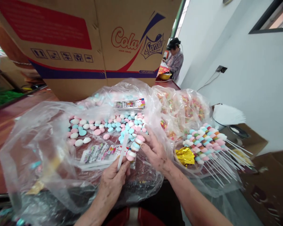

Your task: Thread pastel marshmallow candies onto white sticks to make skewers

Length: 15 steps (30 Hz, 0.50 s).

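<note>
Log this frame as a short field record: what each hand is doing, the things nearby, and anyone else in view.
left hand: grips a white stick with marshmallows threaded on it
right hand: fingertips on the top marshmallow
loose marshmallows: pink, blue, white, on a clear plastic bag
finished skewers: piled at right
gold twist ties: beside the skewers
cardboard box: behind
other person: far end

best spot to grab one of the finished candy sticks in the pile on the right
Grip the bare white stick end of a finished candy skewer, coming from the lower right: the sticks fan out that way, free of candy, while the upper ends are covered in soft pieces.
</note>
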### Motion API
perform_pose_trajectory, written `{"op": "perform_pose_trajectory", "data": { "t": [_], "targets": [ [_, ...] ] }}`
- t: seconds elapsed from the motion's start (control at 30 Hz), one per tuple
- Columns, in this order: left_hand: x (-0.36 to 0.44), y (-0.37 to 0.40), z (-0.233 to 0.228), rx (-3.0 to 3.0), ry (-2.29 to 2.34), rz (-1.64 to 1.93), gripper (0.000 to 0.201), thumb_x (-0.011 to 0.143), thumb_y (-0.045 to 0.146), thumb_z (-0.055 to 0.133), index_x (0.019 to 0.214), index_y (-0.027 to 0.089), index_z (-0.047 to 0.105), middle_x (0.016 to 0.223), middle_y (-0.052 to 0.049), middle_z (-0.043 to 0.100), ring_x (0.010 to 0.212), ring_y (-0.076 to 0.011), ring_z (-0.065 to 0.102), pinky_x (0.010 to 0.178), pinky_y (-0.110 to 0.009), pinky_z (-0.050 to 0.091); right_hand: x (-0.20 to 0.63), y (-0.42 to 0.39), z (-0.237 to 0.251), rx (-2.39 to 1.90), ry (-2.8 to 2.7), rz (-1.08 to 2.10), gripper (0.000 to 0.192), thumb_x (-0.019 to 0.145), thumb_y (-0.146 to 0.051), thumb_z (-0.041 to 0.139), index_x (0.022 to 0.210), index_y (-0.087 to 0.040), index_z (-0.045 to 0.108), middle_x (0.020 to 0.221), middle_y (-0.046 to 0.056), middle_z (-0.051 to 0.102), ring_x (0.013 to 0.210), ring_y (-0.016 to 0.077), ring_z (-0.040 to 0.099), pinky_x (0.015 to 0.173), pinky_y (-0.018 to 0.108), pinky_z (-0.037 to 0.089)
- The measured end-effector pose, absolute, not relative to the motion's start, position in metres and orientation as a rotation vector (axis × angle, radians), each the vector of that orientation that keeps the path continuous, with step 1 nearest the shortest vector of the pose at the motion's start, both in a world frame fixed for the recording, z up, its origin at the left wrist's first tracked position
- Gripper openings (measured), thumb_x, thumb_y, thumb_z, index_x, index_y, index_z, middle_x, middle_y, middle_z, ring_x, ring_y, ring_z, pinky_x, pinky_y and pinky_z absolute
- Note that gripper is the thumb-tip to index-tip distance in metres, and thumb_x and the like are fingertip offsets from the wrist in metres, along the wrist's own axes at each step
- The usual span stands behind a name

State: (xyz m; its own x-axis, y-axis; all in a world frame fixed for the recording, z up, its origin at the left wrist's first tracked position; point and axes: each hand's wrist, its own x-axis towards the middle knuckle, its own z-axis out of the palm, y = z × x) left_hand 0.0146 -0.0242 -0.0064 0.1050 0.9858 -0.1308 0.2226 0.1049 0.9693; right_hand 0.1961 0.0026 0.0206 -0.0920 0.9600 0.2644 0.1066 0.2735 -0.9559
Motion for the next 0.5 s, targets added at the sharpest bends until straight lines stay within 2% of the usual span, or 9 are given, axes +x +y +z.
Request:
{"op": "perform_pose_trajectory", "data": {
  "t": [0.1, 0.2, 0.3, 0.4, 0.5],
  "targets": [
    [0.017, -0.023, -0.003, 1.293, 1.305, 0.952, 0.036, 0.081, 0.053, 0.06, 0.078, 0.018, 0.064, 0.059, 0.002, 0.058, 0.043, -0.0106, 0.045, 0.041, -0.022, 0.032, 0.19, 0.0, 0.025, -0.886, -1.251, 1.188, 0.078, 0.085, -0.043, 0.064, 0.151, -0.03, 0.024, 0.142, 0.009, 0.054, 0.126, 0.0236, 0.056, 0.104, 0.044, 0.047],
    [0.02, -0.022, 0.006, 1.312, 1.296, 0.966, 0.037, 0.079, 0.054, 0.062, 0.081, 0.018, 0.066, 0.059, 0.002, 0.06, 0.042, -0.0112, 0.049, 0.041, -0.022, 0.036, 0.181, 0.0, 0.023, -0.794, -1.096, 1.317, 0.084, 0.075, -0.039, 0.075, 0.145, -0.03, 0.031, 0.122, 0.007, 0.066, 0.109, 0.0224, 0.065, 0.096, 0.043, 0.053],
    [0.026, -0.023, 0.016, 1.345, 1.309, 0.943, 0.041, 0.077, 0.058, 0.062, 0.071, 0.018, 0.065, 0.051, 0.002, 0.059, 0.04, -0.0123, 0.05, 0.041, -0.023, 0.039, 0.172, -0.001, 0.019, -0.78, -0.993, 1.36, 0.073, 0.074, -0.031, 0.075, 0.137, -0.029, 0.039, 0.101, 0.002, 0.069, 0.089, 0.0181, 0.068, 0.086, 0.037, 0.056],
    [0.032, -0.022, 0.026, 1.329, 1.342, 0.945, 0.045, 0.072, 0.062, 0.065, 0.072, 0.018, 0.068, 0.052, 0.0, 0.063, 0.039, -0.0135, 0.051, 0.041, -0.025, 0.043, 0.169, 0.0, 0.02, -0.771, -0.936, 1.367, 0.063, 0.072, -0.026, 0.076, 0.128, -0.027, 0.047, 0.095, -0.001, 0.069, 0.081, 0.0162, 0.067, 0.079, 0.033, 0.056],
    [0.036, -0.018, 0.029, 1.303, 1.39, 0.992, 0.042, 0.065, 0.059, 0.073, 0.078, 0.019, 0.073, 0.06, -0.002, 0.071, 0.047, -0.0183, 0.062, 0.045, -0.026, 0.052, 0.176, 0.002, 0.031, -0.773, -0.897, 1.323, 0.055, 0.07, -0.024, 0.075, 0.12, -0.025, 0.051, 0.092, -0.001, 0.069, 0.077, 0.0152, 0.065, 0.073, 0.031, 0.056]
  ]
}}
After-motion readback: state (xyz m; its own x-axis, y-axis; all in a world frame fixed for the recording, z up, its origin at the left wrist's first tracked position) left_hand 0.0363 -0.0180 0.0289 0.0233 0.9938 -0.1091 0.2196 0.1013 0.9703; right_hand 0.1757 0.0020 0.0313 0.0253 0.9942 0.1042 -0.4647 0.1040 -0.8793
